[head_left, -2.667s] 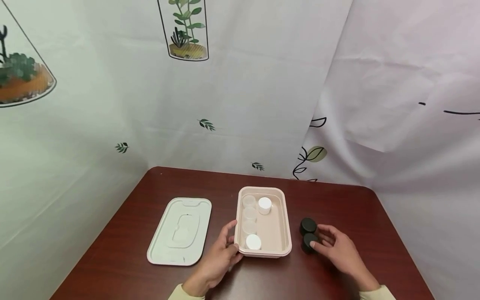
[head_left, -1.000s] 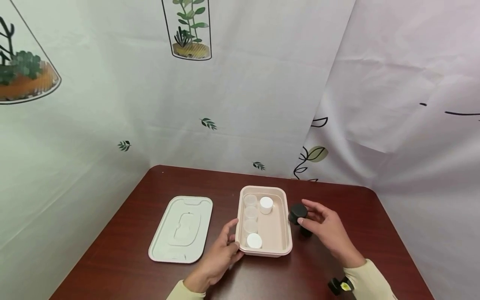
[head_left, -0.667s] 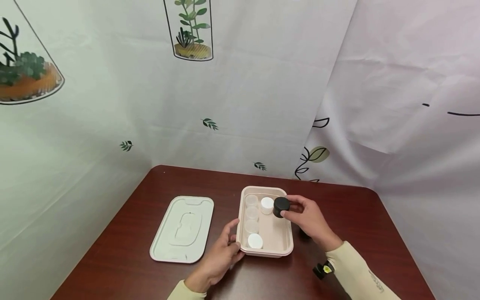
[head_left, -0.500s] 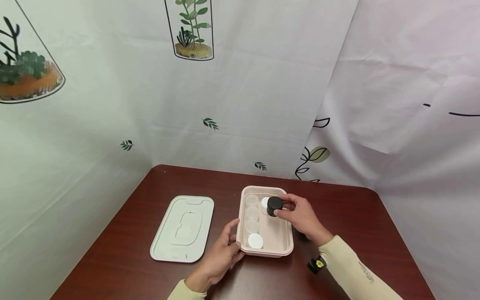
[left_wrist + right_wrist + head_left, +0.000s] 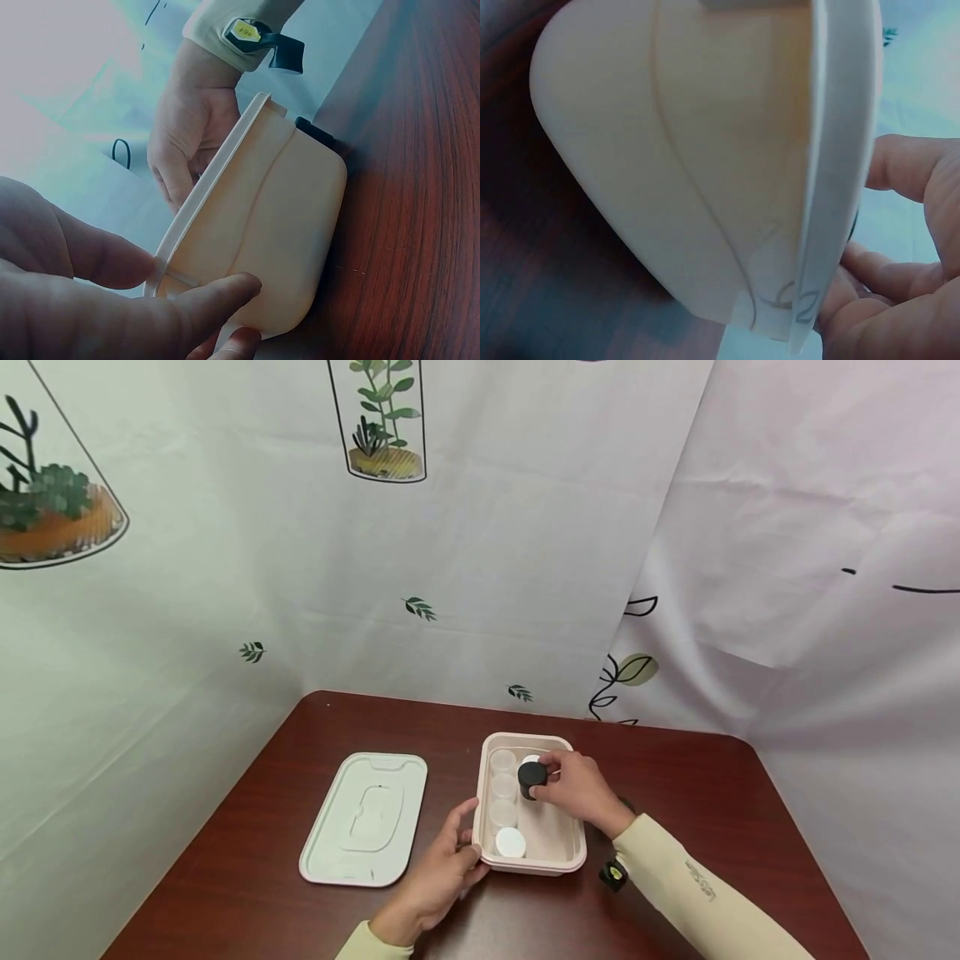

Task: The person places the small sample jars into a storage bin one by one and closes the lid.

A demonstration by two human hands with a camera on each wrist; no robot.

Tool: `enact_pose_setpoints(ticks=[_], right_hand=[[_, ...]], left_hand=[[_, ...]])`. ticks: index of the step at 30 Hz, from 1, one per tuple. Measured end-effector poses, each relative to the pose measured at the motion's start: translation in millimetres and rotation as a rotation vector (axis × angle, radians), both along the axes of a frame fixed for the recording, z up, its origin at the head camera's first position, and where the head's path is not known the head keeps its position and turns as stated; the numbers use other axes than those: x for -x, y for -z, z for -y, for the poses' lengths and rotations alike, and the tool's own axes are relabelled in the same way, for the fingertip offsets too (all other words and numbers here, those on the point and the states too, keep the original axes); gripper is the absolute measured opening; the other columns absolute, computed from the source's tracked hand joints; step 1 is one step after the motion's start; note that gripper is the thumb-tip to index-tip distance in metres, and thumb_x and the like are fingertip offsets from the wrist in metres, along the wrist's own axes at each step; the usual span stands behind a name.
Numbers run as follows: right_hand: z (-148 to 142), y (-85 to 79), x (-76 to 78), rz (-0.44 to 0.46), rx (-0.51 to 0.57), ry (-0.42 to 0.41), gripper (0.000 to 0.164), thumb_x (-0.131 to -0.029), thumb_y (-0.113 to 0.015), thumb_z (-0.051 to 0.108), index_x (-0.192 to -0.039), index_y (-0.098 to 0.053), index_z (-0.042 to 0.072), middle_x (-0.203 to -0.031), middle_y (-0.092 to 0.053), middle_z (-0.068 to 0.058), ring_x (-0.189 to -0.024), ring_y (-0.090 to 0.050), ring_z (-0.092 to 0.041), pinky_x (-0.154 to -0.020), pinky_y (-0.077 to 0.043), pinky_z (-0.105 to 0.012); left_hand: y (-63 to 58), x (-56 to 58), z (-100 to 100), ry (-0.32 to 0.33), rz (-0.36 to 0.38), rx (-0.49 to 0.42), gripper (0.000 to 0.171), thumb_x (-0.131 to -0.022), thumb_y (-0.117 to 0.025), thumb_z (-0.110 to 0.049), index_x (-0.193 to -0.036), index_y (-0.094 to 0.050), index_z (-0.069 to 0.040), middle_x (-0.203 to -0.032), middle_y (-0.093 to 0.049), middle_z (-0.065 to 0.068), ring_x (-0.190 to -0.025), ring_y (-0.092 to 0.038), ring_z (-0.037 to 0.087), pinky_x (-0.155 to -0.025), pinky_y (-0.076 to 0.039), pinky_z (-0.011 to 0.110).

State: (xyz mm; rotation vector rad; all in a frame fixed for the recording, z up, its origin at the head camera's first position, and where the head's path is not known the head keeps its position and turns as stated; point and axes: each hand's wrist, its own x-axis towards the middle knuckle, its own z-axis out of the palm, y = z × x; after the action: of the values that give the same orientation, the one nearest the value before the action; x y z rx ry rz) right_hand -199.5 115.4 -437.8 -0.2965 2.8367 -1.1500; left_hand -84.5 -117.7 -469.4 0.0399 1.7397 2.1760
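My left hand (image 5: 438, 877) grips the left rim of a pale plastic container (image 5: 558, 867), its fingers along the outer wall (image 5: 277, 225) in the left wrist view. Over the container's far half, my right hand (image 5: 581, 789) pinches a black round jar (image 5: 532, 775) between thumb and fingers. Behind that jar, a white round jar (image 5: 530, 759) is mostly hidden. Another white jar (image 5: 511, 842) sits in the near left corner. Several translucent round cups (image 5: 503, 787) line the container's left side. In the right wrist view the container wall (image 5: 667, 165) hides the black jar.
A white rectangular lid (image 5: 363, 818) lies flat on the dark red table (image 5: 517, 927), left of the container. A second black jar (image 5: 627, 805) shows only in part behind my right wrist. White printed cloth (image 5: 525, 568) hangs behind the table and along both sides.
My right hand has picked up one black jar from the table on the right and carried it left over the container, then lowered it before the far white jar. My left hand stays on the rim.
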Motion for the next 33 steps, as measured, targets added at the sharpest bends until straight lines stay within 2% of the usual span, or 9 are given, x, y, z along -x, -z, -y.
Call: enact_pose_setpoints(ticks=[7, 14, 21, 33], right_hand=[[9, 4.4, 2.2, -0.036, -0.107, -0.050, 0.040, -0.075, -0.092, 0.016, -0.109, -0.074, 0.003, -0.089, -0.073, -0.002, -0.080, -0.065, -0.013, -0.074, -0.055, -0.032], [12, 6.4, 0.6, -0.077, -0.169, -0.086, 0.036, -0.075, -0.093, 0.013, -0.102, -0.071, 0.004, -0.086, -0.071, -0.002, -0.079, -0.063, -0.014, -0.076, -0.056, -0.034], [14, 4.4, 0.2, -0.046, -0.265, -0.093, 0.031, -0.076, -0.091, 0.013, -0.096, -0.069, 0.006, -0.091, -0.070, -0.004, -0.080, -0.064, -0.015, -0.074, -0.057, -0.034], [18, 1.3, -1.0, -0.050, -0.361, -0.139, 0.032, -0.073, -0.091, 0.008, -0.092, -0.066, 0.005, -0.086, -0.064, -0.004, -0.078, -0.057, -0.019, -0.071, -0.053, -0.036]], left_hand=[[0.2, -0.2, 0, -0.001, 0.001, 0.007, 0.071, -0.103, -0.041, 0.005, -0.167, -0.016, -0.010, -0.137, -0.047, 0.028, -0.117, -0.057, 0.027, -0.095, -0.056, 0.036], [0.7, 0.2, 1, -0.002, -0.001, 0.006, 0.072, -0.102, -0.042, 0.005, -0.167, -0.015, -0.010, -0.138, -0.047, 0.028, -0.118, -0.057, 0.027, -0.095, -0.056, 0.036], [2.0, 0.5, 0, 0.001, 0.002, -0.004, 0.072, -0.102, -0.042, 0.005, -0.167, -0.016, -0.011, -0.138, -0.047, 0.028, -0.117, -0.058, 0.027, -0.095, -0.055, 0.036], [0.9, 0.9, 0, 0.006, -0.003, -0.003, 0.071, -0.103, -0.041, 0.005, -0.167, -0.015, -0.010, -0.139, -0.045, 0.030, -0.117, -0.059, 0.026, -0.096, -0.055, 0.037]])
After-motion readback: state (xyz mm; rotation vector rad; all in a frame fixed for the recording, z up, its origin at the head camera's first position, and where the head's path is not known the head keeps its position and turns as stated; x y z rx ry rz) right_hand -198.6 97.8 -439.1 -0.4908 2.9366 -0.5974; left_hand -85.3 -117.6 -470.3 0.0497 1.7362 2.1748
